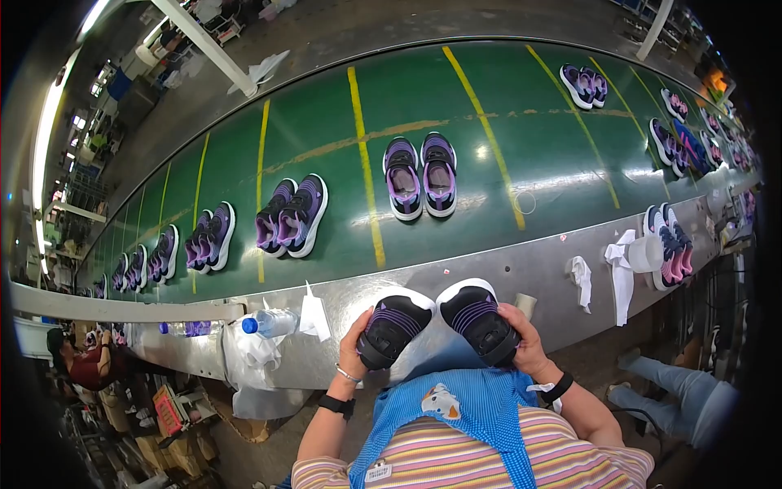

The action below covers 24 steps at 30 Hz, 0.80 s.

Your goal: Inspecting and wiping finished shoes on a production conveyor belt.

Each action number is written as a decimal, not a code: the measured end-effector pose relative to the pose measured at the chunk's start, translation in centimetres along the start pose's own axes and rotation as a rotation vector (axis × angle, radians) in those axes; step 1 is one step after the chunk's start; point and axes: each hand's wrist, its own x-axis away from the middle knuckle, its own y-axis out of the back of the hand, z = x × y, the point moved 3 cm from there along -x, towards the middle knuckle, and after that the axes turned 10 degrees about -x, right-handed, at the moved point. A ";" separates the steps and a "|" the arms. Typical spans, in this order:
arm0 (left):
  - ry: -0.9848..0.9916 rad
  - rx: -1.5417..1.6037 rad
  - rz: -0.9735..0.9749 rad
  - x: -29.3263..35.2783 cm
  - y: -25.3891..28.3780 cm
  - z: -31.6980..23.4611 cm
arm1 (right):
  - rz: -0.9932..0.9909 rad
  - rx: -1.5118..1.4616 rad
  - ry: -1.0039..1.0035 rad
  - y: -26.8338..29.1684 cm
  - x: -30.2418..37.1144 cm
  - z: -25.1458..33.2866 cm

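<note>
My left hand (353, 342) is closed round the heel end of a black sneaker (394, 324) with purple stripes and a white toe rim. In my right hand (526, 341) I grip the matching sneaker (481, 322) the same way. The two shoes tilt toward each other, toes nearly touching, above the grey metal ledge (383, 285) in front of me. Their soles and my fingers behind them are partly hidden. Just beyond, a pair of purple and black sneakers (420, 177) stands on the green conveyor belt (326, 138).
More sneaker pairs (292, 216) line the belt to the left, others (583, 86) to the right. On the ledge lie a water bottle (270, 323), white paper (314, 314), a small roll (525, 305), white cloths (621, 277) and pink-soled shoes (669, 244). A person's legs (672, 399) show at right.
</note>
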 end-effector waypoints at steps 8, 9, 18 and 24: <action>-0.142 -0.233 -0.102 0.4 1.1 0.2 | -0.018 0.011 -0.022 -0.6 0.4 0.1; -0.173 -0.348 -0.114 0.5 1.2 -0.6 | -0.030 0.049 -0.014 -0.6 0.6 -0.1; -0.078 -1.075 0.035 2.1 -3.5 -2.1 | 0.087 0.916 -0.089 -4.2 -0.6 0.0; 0.210 -0.233 0.050 1.0 -2.0 -0.5 | -0.079 0.154 -0.324 -2.9 -1.2 -2.5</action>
